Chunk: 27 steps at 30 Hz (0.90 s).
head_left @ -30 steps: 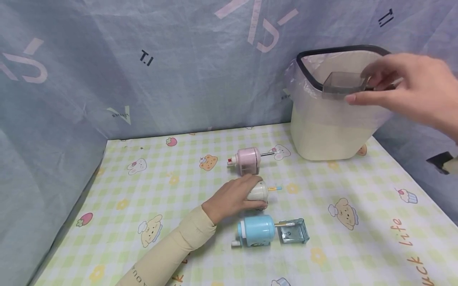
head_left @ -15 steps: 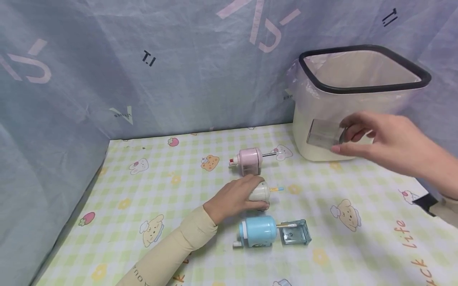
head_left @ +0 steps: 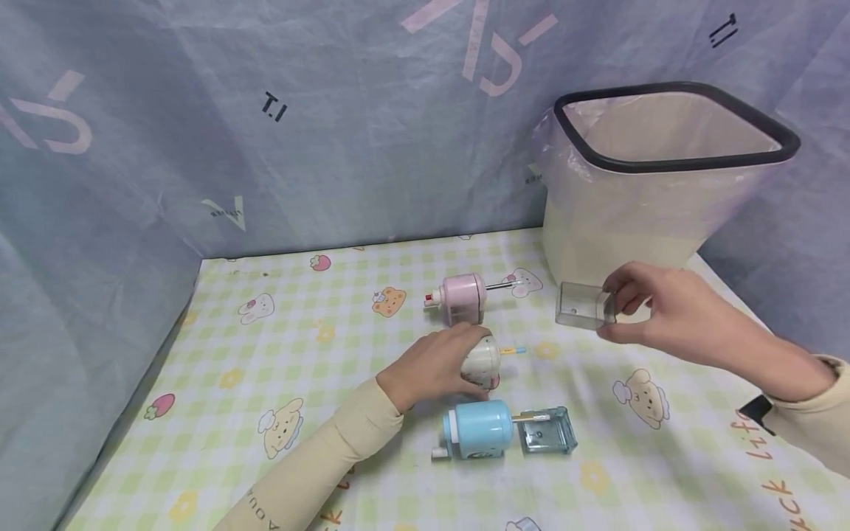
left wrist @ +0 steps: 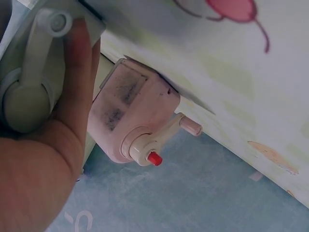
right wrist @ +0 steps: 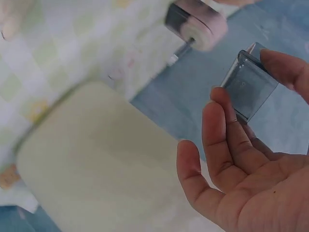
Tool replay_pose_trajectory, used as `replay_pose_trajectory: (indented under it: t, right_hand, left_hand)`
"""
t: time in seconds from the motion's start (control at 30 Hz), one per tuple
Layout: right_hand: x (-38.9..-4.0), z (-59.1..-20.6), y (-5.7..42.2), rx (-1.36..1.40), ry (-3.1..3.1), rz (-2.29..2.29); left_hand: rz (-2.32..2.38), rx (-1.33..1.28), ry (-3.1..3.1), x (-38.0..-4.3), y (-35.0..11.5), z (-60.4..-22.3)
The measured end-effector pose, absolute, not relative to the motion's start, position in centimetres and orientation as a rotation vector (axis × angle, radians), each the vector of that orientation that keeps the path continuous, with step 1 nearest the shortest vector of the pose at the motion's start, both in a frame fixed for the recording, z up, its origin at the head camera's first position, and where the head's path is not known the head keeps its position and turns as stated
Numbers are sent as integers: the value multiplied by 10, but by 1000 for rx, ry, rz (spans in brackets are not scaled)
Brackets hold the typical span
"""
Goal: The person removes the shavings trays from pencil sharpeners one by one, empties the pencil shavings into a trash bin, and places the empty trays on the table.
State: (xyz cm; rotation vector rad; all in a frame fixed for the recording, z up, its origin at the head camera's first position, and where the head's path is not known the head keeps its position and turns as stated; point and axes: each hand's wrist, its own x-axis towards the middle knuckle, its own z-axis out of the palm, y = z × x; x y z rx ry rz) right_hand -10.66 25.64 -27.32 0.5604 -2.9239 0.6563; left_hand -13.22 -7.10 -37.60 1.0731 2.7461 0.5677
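Note:
My left hand grips a white crank pencil sharpener from its left side; a yellow and blue pencil sticks out of it to the right. In the left wrist view, the sharpener's crank shows beside my fingers. Between thumb and fingertips, my right hand pinches a clear grey shavings tray above the table, in front of the bin. Behind the white sharpener stands a pink one with a dark pencil in it. Nearer me sits a blue sharpener, holding a pencil.
A clear teal shavings tray lies right of the blue sharpener, under its pencil. A cream bin with a black rim and plastic liner stands at the back right. Grey-blue cloth hangs behind the checked table cover.
My right hand has come down and towards me from the bin's rim with the grey tray. My left hand has stayed on the white sharpener, its thumb shifting slightly.

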Motion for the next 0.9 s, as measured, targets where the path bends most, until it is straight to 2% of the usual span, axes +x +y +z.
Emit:
replay_pose_trajectory:
  t: [0.43, 0.9]
  right_hand:
    - [-111, -317, 246, 671, -3003, 927]
    - [-117, -345, 240, 788, -3068, 966]
  left_hand:
    - [566, 1092, 2693, -134, -76, -372]
    - [569, 1088, 2702, -135, -76, -374]
